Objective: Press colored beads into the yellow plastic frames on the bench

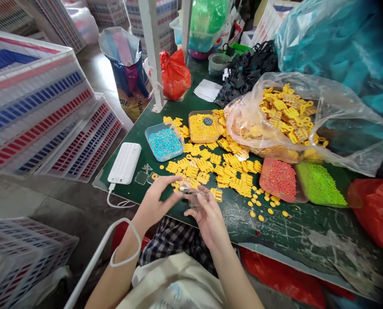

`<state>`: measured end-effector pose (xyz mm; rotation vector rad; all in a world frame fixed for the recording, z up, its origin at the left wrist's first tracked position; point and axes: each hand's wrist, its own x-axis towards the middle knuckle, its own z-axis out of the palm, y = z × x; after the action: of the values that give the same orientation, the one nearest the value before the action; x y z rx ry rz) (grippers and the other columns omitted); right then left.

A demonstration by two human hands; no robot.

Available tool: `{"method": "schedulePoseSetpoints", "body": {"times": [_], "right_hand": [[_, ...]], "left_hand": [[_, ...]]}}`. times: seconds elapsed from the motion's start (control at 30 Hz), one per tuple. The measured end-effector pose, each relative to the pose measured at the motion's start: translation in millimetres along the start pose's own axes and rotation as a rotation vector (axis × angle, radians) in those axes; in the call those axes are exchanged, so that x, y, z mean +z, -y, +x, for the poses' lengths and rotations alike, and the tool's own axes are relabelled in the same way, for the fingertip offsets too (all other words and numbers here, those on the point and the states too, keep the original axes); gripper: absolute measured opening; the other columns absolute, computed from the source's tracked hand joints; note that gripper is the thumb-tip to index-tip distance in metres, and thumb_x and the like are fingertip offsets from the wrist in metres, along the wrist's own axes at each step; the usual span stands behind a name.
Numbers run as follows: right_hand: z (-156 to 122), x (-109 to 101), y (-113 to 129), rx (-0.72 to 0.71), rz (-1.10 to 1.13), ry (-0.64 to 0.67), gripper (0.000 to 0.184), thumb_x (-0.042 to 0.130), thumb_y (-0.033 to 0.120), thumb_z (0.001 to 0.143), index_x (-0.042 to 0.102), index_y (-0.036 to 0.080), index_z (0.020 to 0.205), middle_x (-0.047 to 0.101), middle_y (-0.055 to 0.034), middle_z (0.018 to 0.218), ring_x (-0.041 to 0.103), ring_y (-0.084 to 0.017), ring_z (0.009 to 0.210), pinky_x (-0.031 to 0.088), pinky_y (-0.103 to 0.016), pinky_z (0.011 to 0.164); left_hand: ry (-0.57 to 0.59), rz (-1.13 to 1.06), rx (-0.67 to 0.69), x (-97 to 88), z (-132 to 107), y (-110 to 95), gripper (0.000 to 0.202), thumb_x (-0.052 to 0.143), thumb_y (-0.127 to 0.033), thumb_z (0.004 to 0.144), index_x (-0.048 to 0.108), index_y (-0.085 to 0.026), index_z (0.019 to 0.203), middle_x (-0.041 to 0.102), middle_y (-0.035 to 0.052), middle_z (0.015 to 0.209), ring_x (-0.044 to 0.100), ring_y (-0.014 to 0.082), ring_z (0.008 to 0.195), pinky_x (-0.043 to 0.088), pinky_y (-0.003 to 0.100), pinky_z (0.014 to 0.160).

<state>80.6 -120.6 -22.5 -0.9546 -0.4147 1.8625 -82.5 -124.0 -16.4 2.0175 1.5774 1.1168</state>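
Note:
My left hand (162, 198) is over the table's front edge, thumb and forefinger spread apart and slightly blurred. Facing it, my right hand (207, 214) has curled fingers around a small clear plastic piece (195, 198), whose exact kind is unclear. Beneath and beyond both hands lie many flat yellow plastic parts (207, 165) in a loose pile. One yellow part with coloured stripes (216, 194) rests just beside my right fingers. To the left of my left hand are a clear square piece (141, 177) and a small yellow ring (154, 176). A white cable loops round my left wrist.
Trays of blue beads (165, 143), yellow beads (203, 126), red beads (278, 179) and green beads (322, 183) stand around the pile. A white power bank (125, 163) lies left. An open plastic bag (333, 107) holds yellow parts. A metal post (153, 51) rises at the table's back-left edge.

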Motion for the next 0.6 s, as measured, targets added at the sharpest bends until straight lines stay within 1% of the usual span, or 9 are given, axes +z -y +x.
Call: {"method": "schedulePoseSetpoints", "body": {"times": [0.03,0.07,0.13,0.23,0.3,0.4,0.5,0.57,0.6], "right_hand": [[2.3,0.3,1.7,-0.015,-0.004,-0.012,0.035,0.080,0.032,0.073,0.061,0.022,0.101,0.070,-0.0037,0.100,0.068,-0.020,0.090,0.059,-0.024,0.054],[4.2,0.0,4.0,-0.036,-0.008,-0.028,0.036,0.080,0.032,0.072,0.061,0.022,0.101,0.070,-0.0034,0.100,0.068,-0.019,0.091,0.060,-0.025,0.056],[6.6,-2.1,9.2,-0.075,-0.026,-0.064,0.038,0.081,0.032,0.071,0.062,0.023,0.103,0.070,-0.0031,0.102,0.068,-0.019,0.093,0.061,-0.028,0.062],[8.1,-7.0,15.2,-0.100,-0.069,-0.106,0.041,0.082,0.033,0.069,0.062,0.023,0.104,0.069,-0.0034,0.106,0.068,-0.020,0.097,0.062,-0.032,0.068],[9.0,-10.5,17.0,-0.108,-0.090,-0.127,0.043,0.083,0.034,0.067,0.063,0.023,0.103,0.070,-0.0033,0.106,0.068,-0.022,0.098,0.063,-0.034,0.069],[11.5,-14.6,17.8,-0.125,-0.112,-0.144,0.046,0.084,0.035,0.065,0.063,0.024,0.104,0.069,-0.0032,0.106,0.068,-0.022,0.098,0.063,-0.037,0.070],[16.7,-13.9,14.4,-0.161,-0.161,-0.122,0.045,0.081,0.038,0.068,0.061,0.025,0.106,0.068,-0.0027,0.107,0.067,-0.022,0.099,0.063,-0.038,0.070],[22.3,-7.8,6.6,-0.196,-0.249,-0.042,0.041,0.077,0.040,0.074,0.058,0.027,0.108,0.067,-0.0018,0.107,0.066,-0.021,0.099,0.062,-0.037,0.071],[25.8,-2.5,0.5,-0.211,-0.325,0.036,0.039,0.074,0.042,0.078,0.057,0.027,0.110,0.066,-0.0018,0.108,0.066,-0.020,0.099,0.062,-0.037,0.072]], "left_hand": [[-0.038,0.047,-0.020,1.6,0.5,5.3,0.022,0.055,-0.034,0.095,0.063,-0.021,0.111,0.072,0.0074,0.106,0.064,0.0214,0.100,0.049,0.037,0.088],[-0.047,0.109,-0.020,4.1,2.1,9.7,0.018,0.055,-0.032,0.095,0.065,-0.020,0.105,0.072,0.0070,0.105,0.064,0.0222,0.100,0.048,0.038,0.089],[0.032,0.234,0.017,11.7,7.2,16.0,0.020,0.062,-0.032,0.091,0.065,-0.019,0.106,0.072,0.0070,0.108,0.062,0.0248,0.102,0.046,0.042,0.091],[0.190,0.320,0.043,23.7,15.0,21.9,0.034,0.067,-0.033,0.087,0.062,-0.019,0.117,0.071,0.0083,0.113,0.062,0.0258,0.104,0.045,0.043,0.092],[0.213,0.324,0.031,27.2,17.8,24.9,0.035,0.069,-0.033,0.086,0.063,-0.018,0.117,0.072,0.0090,0.108,0.063,0.0260,0.102,0.045,0.044,0.093],[0.147,0.231,0.053,20.1,16.1,25.0,0.038,0.071,-0.033,0.083,0.063,-0.017,0.116,0.073,0.0094,0.103,0.064,0.0264,0.100,0.048,0.044,0.092],[-0.008,0.011,0.095,-1.1,7.8,13.4,0.039,0.069,-0.033,0.085,0.059,-0.019,0.120,0.071,0.0086,0.111,0.065,0.0225,0.103,0.051,0.039,0.091],[-0.106,-0.114,0.121,-18.3,1.0,0.0,0.042,0.069,-0.029,0.085,0.056,-0.020,0.124,0.070,0.0078,0.113,0.065,0.0197,0.103,0.052,0.035,0.092],[-0.136,-0.149,0.140,-26.2,-2.1,-7.1,0.044,0.070,-0.026,0.085,0.055,-0.021,0.126,0.070,0.0074,0.113,0.065,0.0189,0.104,0.052,0.034,0.093]]}}
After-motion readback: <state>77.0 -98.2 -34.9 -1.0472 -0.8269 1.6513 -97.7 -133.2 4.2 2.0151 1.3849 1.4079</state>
